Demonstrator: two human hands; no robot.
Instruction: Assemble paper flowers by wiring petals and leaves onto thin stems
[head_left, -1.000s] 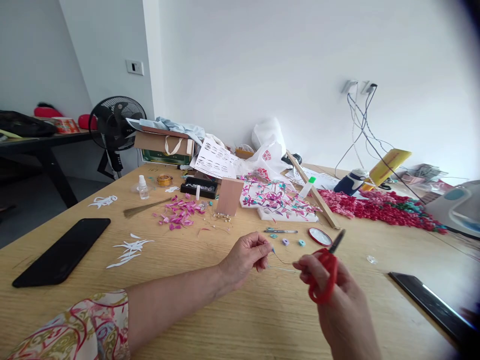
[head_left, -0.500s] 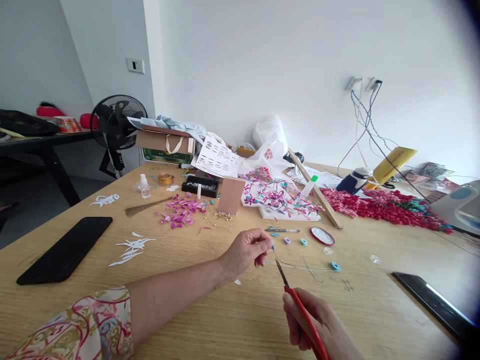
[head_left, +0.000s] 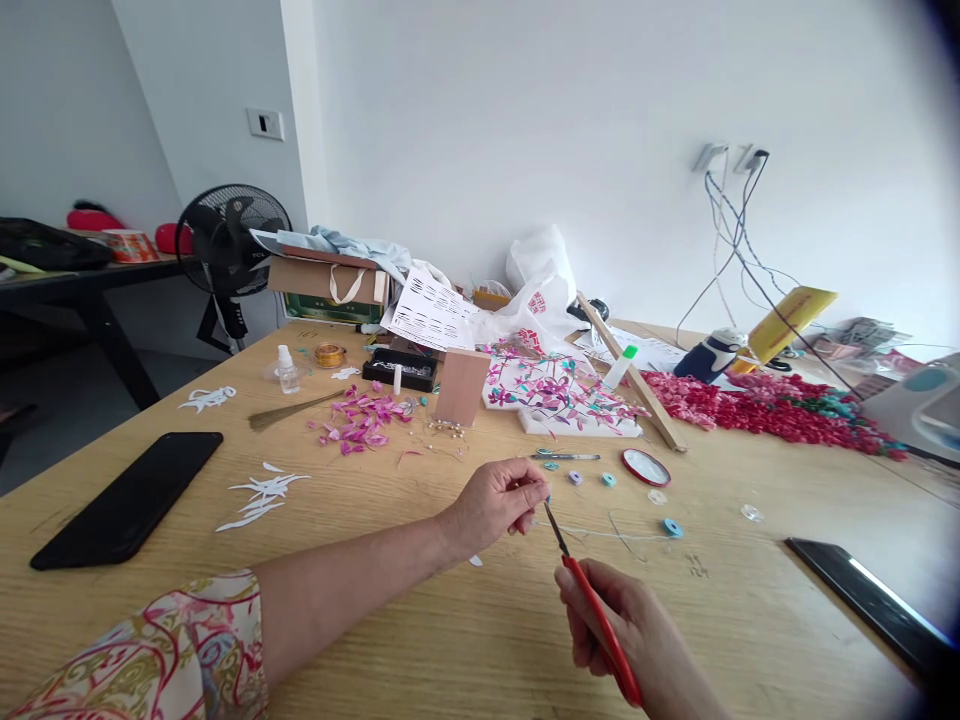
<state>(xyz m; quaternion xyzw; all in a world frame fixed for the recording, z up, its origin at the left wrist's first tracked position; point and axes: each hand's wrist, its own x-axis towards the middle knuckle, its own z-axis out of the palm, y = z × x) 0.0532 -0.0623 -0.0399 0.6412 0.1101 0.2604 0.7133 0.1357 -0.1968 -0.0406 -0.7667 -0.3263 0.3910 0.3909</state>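
Over the middle of the wooden table (head_left: 450, 640), my left hand (head_left: 499, 505) is closed in a pinch on a tiny blue piece (head_left: 548, 499), mostly hidden by the fingertips. My right hand (head_left: 619, 620) grips red-handled scissors (head_left: 598, 590). Their dark blades point up and left, with the tips right at my left fingertips by the blue piece. A pale thread (head_left: 600, 533) lies behind the blades and runs to a blue spool (head_left: 672, 527). Below my left wrist is a small white scrap (head_left: 475, 561).
Pink petals (head_left: 360, 420), a wooden block (head_left: 460, 387) and wire flowers on white foam (head_left: 577, 424) sit further back. White strips (head_left: 262, 492) and a black phone (head_left: 131, 500) lie left; a dark tablet (head_left: 862, 595) lies right. A round red-rimmed dish (head_left: 645, 467) stands beyond small spools.
My right hand has moved up and left, bringing the scissor tips from just below the blue piece to my left fingertips. My left hand has barely moved.
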